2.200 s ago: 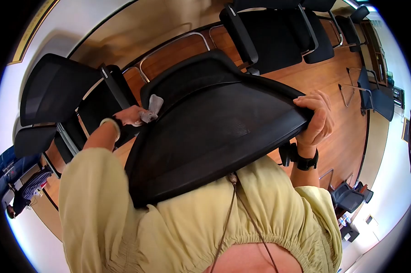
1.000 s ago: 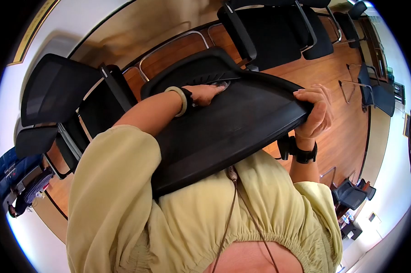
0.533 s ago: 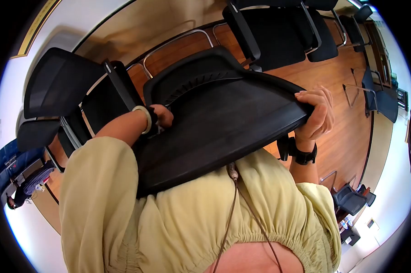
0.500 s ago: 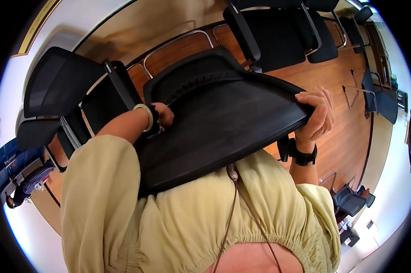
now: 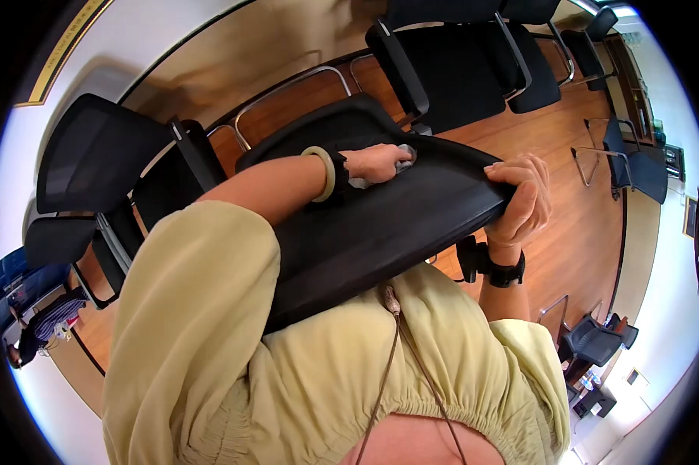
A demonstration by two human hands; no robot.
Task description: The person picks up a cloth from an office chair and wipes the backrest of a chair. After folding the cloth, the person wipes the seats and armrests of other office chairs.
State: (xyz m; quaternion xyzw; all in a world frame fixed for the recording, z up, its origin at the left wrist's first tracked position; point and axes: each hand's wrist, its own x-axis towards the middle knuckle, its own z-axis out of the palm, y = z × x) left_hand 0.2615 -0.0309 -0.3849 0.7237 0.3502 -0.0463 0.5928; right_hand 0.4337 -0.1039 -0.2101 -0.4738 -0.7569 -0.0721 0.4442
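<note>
A broad black plastic chair shell [image 5: 380, 232], smooth with a raised rim, lies tilted in front of my torso. My left hand [image 5: 376, 163] is closed around a crumpled grey cloth [image 5: 406, 159] and presses it against the shell's surface near the far side. Part of the cloth also shows below the fingers. At the shell's right edge, my right hand [image 5: 520, 198] grips the rim, fingers on the outer side and the thumb side toward me. The underside of the shell is hidden.
Black mesh chairs stand at left [image 5: 101, 155] and along the wall [image 5: 450, 70]. Another chair [image 5: 632, 159] is at far right, on the wooden floor [image 5: 574, 232]. A person in a striped top [image 5: 55, 318] is at far left, near blue seats.
My left hand has slid with the cloth to the right and away from me across the shell. My right hand keeps its grip on the rim.
</note>
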